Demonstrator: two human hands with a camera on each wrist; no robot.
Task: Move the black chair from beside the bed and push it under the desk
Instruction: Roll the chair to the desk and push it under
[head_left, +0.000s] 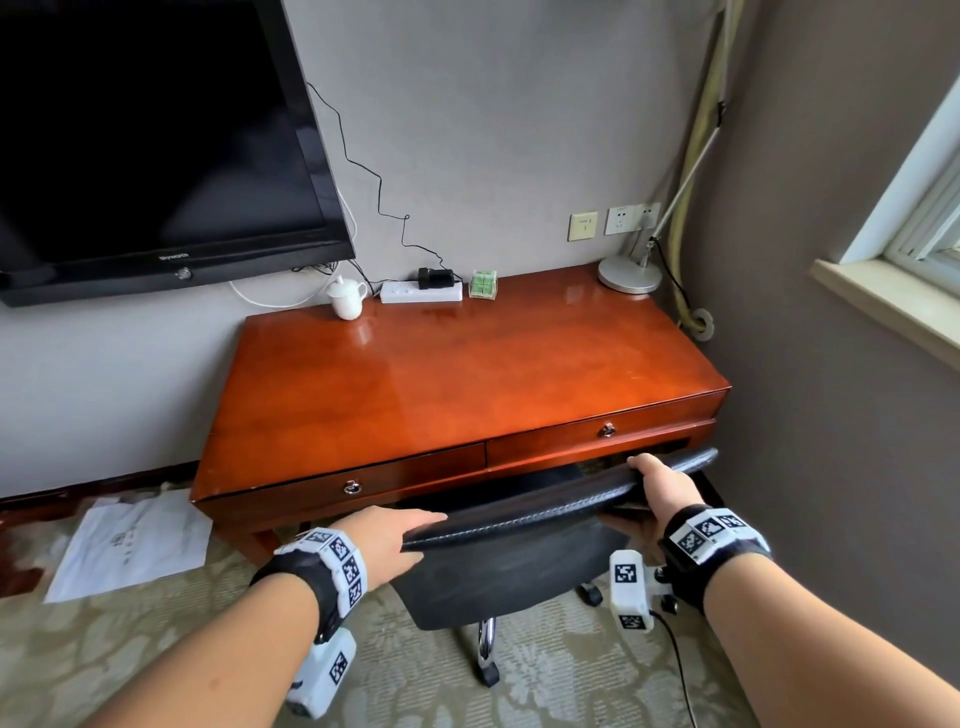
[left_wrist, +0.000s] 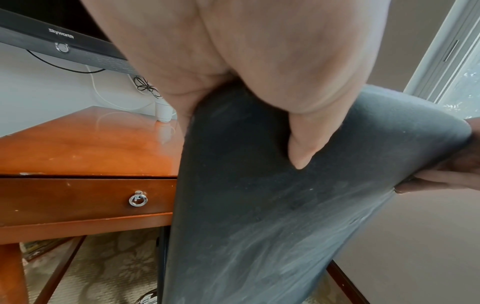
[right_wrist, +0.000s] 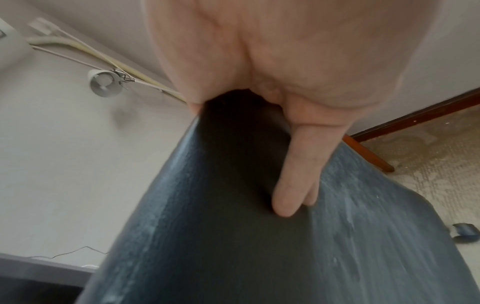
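The black chair (head_left: 514, 566) stands at the front of the reddish wooden desk (head_left: 467, 374), its seat hidden beneath the desk top. Only the backrest, the chrome post and some castors show. My left hand (head_left: 395, 540) grips the left end of the backrest's top edge. My right hand (head_left: 649, 493) grips the right end, fingers behind the back. In the left wrist view my left hand (left_wrist: 259, 82) is wrapped over the dusty backrest (left_wrist: 259, 205). The right wrist view shows my right hand (right_wrist: 285, 102) clamped on the backrest (right_wrist: 233, 246).
On the desk's back edge stand a white cup (head_left: 345, 297), a power strip (head_left: 421, 292), a green box (head_left: 483, 284) and a lamp base (head_left: 628, 273). A TV (head_left: 156, 145) hangs at left. A white paper bag (head_left: 130, 545) lies on the carpet left of the desk. The wall is close on the right.
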